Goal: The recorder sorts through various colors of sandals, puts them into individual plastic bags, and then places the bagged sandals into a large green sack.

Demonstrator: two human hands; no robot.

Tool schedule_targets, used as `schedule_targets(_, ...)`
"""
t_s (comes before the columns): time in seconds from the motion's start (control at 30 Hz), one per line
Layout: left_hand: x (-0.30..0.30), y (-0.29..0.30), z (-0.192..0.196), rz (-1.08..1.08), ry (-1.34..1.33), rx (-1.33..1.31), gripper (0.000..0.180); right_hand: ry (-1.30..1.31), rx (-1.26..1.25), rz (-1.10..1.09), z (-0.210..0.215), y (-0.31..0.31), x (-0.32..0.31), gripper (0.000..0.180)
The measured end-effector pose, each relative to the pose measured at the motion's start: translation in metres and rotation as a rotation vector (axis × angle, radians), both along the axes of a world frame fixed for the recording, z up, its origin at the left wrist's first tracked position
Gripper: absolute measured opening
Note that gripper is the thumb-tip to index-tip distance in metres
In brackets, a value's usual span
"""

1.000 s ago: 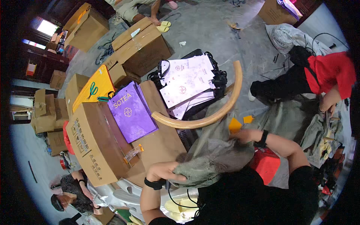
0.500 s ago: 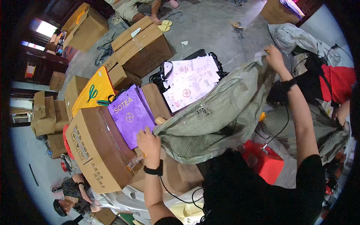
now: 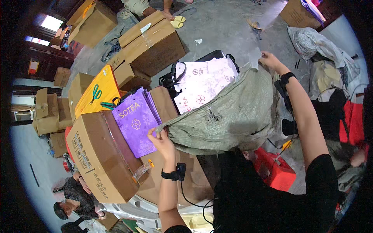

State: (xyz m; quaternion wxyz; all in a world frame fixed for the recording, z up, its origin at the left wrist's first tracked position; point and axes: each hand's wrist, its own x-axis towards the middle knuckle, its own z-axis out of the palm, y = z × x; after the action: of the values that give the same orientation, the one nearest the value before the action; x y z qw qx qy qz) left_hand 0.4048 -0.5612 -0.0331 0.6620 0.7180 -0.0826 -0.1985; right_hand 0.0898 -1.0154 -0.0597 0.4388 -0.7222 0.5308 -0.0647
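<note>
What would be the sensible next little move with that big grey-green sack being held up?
Probably lower the woven sack a little. The left hand pinches one corner beside the purple bags, the right hand lifts the far corner high, so the sack hangs spread over the white printed bags, hiding part of them.

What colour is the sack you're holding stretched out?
Dull grey-green woven sack, held by left hand and right hand; head view.

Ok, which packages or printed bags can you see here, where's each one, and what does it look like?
Grey-green woven sack: centre, stretched between left hand and right hand.
Purple paper bags: upright stack beside the left hand, light print.
White bags: behind the sack, pink emblems.
Brown carton: lower left, dark print.
Taped carton: top centre, on the floor.
</note>
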Motion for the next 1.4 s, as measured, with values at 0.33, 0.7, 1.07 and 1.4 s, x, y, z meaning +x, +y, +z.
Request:
schedule_targets(0.33,0.004,0.008,0.043,-0.622,-0.862,0.991,0.025,0.075,0.270,-0.054,0.015,0.041,-0.001,0.076)
schedule_targets(0.7,0.035,0.014,0.008,-0.562,-0.179,0.735,0.032,-0.093,0.516,-0.343,0.017,0.061,-0.009,0.058)
schedule_targets(1.07,0.027,0.016,0.008,-0.489,0.440,0.506,0.042,-0.315,0.274,-0.447,0.018,0.142,-0.023,0.066)
schedule_targets(1.4,0.001,0.013,-0.006,-0.315,0.269,0.406,0.042,-0.367,0.163,-0.629,-0.007,0.127,-0.021,0.034)
